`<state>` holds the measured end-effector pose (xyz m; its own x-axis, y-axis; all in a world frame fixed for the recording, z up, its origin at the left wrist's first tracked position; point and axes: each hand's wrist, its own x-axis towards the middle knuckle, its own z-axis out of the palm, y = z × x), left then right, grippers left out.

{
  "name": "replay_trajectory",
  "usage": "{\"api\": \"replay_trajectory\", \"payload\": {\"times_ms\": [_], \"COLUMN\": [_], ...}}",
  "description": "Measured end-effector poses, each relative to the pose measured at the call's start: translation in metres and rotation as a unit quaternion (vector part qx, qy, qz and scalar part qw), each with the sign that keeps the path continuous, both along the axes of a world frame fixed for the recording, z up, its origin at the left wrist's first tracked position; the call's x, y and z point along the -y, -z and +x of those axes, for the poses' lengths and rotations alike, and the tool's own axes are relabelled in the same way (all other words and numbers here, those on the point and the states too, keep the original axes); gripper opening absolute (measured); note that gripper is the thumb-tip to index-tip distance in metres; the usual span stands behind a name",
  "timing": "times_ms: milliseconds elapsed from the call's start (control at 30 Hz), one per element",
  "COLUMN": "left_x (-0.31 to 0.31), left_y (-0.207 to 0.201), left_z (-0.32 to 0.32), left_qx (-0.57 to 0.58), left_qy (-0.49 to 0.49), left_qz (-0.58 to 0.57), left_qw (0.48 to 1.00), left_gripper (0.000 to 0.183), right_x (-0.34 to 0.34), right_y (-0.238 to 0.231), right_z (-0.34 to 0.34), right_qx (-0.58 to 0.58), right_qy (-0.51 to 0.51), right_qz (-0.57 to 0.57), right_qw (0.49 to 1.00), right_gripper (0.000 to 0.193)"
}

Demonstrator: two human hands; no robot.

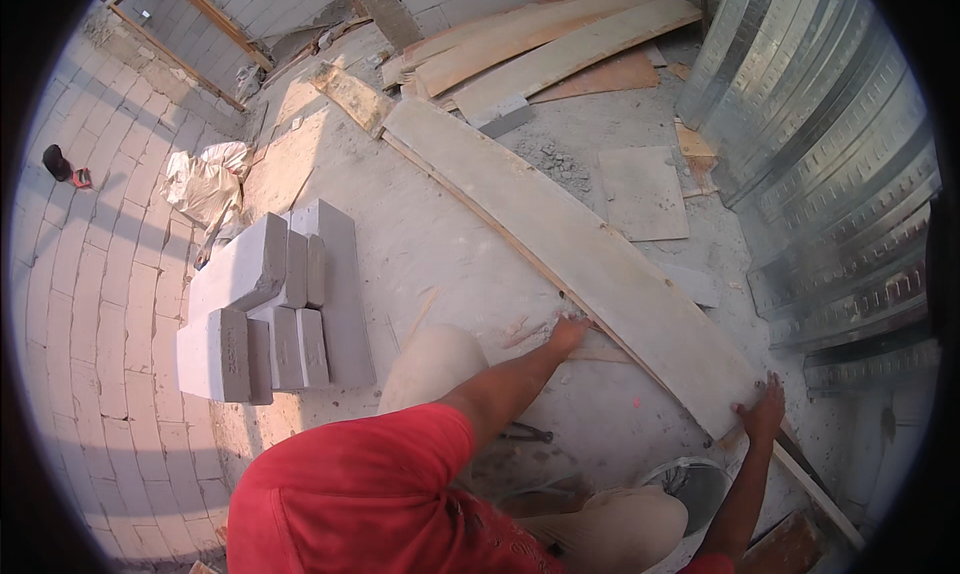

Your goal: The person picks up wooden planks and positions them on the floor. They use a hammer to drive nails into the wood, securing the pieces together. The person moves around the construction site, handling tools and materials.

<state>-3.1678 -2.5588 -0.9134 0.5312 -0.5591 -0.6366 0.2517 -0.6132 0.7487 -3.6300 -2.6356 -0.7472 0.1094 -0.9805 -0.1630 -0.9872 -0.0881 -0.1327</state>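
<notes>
A long, pale wooden board [590, 244] runs slantwise from the upper middle to the lower right, just above or on the dusty floor. At its left long edge is my left hand [568, 334], fingers closed at the edge and partly hidden. My right hand [765, 412] touches the board's near right corner, its thumb and fingers spread apart. A narrow wooden strip [815, 494] lies below that hand. Between my legs there is a dark metal tool [528, 433], whose kind I cannot make out. Close to my right forearm stands a round bucket [700, 489].
Light grey building blocks [228, 349] are stacked at the left, near a white sack [205, 186] by the block wall [110, 324]. Several planks [560, 49] lie at the back. Ribbed metal sheets [810, 164] lean at the right, beside a square panel [645, 194].
</notes>
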Motion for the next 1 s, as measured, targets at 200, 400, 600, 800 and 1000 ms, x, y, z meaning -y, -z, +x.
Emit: {"api": "replay_trajectory", "payload": {"times_ms": [200, 400, 600, 800, 1000], "left_x": [0.021, 0.047, 0.025, 0.002, 0.024], "left_y": [-0.020, -0.059, -0.081, -0.039, -0.060], "left_z": [0.032, 0.028, 0.045, 0.048, 0.046], "left_qx": [-0.181, -0.216, -0.326, -0.346, -0.132], "left_qy": [0.003, -0.178, -0.154, -0.226, -0.261], "left_qz": [-0.026, 0.032, -0.099, -0.130, -0.130], "left_qw": [0.983, 0.960, 0.927, 0.901, 0.947], "left_gripper": [0.072, 0.090, 0.108, 0.115, 0.107], "right_x": [0.083, 0.045, -0.065, -0.066, -0.057], "right_y": [0.025, 0.019, -0.012, 0.020, 0.030], "right_z": [-0.028, -0.035, -0.014, -0.012, -0.021], "right_qx": [0.025, 0.074, -0.028, -0.001, 0.033], "right_qy": [-0.026, -0.002, -0.010, -0.031, -0.072], "right_qz": [0.329, 0.242, 0.022, -0.019, -0.069], "right_qw": [0.944, 0.968, 0.999, 0.999, 0.994], "right_gripper": [0.117, 0.108, 0.083, 0.068, 0.069]}}
